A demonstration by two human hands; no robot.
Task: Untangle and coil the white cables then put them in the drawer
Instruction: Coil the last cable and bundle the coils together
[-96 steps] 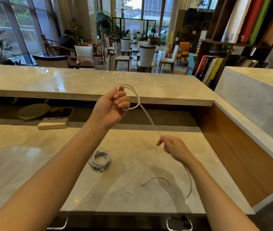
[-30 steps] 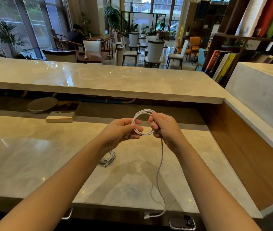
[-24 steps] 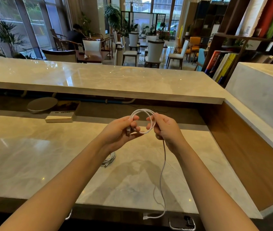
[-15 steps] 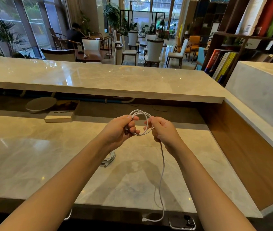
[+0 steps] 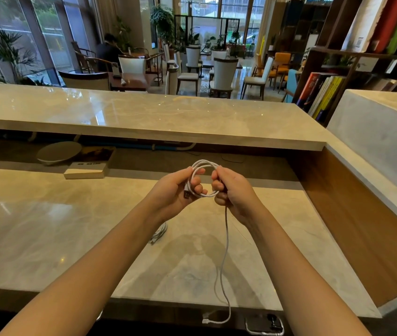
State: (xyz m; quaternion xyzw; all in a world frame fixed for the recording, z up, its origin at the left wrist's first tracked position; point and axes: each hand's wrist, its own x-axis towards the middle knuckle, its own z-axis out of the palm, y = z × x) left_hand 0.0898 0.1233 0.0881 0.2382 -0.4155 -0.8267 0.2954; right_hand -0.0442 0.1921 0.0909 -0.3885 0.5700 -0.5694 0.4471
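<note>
Above the marble counter (image 5: 47,234) I hold a white cable (image 5: 203,164) wound into a small loop. My left hand (image 5: 175,192) grips the loop's left side, with the USB plug by its fingers. My right hand (image 5: 231,192) grips the right side. The cable's loose tail (image 5: 225,258) hangs from my right hand past the counter's front edge, ending in a small white plug (image 5: 206,320). A second white cable (image 5: 159,234), coiled, lies on the counter, mostly hidden behind my left forearm.
A raised marble ledge (image 5: 144,117) runs across behind the counter. Under it sit a book (image 5: 87,169) and a round grey disc (image 5: 59,151). A wood-panelled side wall (image 5: 362,226) closes the right. Metal drawer handles (image 5: 264,328) show below the front edge.
A long cable stretched between my raised left hand and lower right hand has been wound into a small loop held by both hands. The hanging tail has grown shorter.
</note>
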